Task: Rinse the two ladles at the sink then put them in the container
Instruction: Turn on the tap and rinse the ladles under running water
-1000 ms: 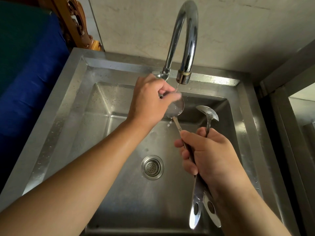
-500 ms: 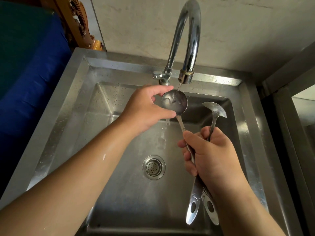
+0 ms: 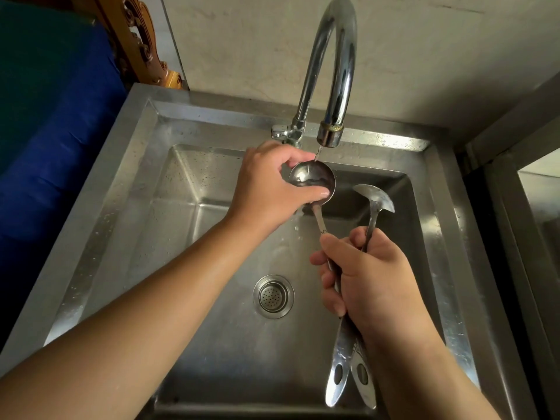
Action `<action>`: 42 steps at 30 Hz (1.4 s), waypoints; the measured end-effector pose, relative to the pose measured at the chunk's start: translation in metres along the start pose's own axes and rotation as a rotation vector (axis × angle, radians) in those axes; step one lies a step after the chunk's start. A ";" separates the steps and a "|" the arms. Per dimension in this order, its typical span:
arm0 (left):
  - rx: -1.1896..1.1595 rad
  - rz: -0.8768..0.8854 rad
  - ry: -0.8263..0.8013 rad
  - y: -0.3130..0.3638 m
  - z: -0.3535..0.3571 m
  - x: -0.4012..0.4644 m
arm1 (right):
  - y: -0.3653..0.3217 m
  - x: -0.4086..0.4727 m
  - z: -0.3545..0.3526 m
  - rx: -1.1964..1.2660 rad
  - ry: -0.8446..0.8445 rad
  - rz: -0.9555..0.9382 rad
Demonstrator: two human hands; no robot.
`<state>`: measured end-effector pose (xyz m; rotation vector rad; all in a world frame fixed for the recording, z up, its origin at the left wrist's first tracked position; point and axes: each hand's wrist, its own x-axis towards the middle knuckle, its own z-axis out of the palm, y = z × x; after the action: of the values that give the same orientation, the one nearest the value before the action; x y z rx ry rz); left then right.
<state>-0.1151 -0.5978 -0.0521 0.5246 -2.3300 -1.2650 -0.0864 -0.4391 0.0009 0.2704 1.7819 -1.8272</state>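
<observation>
**Silver on silver at the sink**

Steel grey everywhere: the sink (image 3: 436,225) is dull silver, speckled with pale water spots along its rim. The faucet (image 3: 336,56) gleams mirror chrome, with a brassy yellow ring at the nozzle. Both ladles, the round one (image 3: 312,178) and the second ladle (image 3: 375,201), shine polished silver, dark oval slots near the handle ends. The drain strainer (image 3: 273,296) is silver, dotted with tiny holes. Off left, a blue and dark green surface (image 3: 45,116) and orange-brown carved wood (image 3: 142,47). The wall (image 3: 439,56) is mottled beige.

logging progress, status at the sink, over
Right hand grips both ladle handles. Left hand fingers hold the first ladle bowl under the tap trickle. Second ladle waiting. Nothing obstructing.
</observation>
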 end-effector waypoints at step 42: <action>-0.317 -0.089 0.048 -0.004 -0.006 0.012 | 0.010 0.020 0.000 0.055 -0.001 -0.007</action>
<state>-0.1214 -0.6107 -0.0501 0.5482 -2.0314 -1.6070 -0.0976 -0.4432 -0.0176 0.2850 1.7356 -1.8831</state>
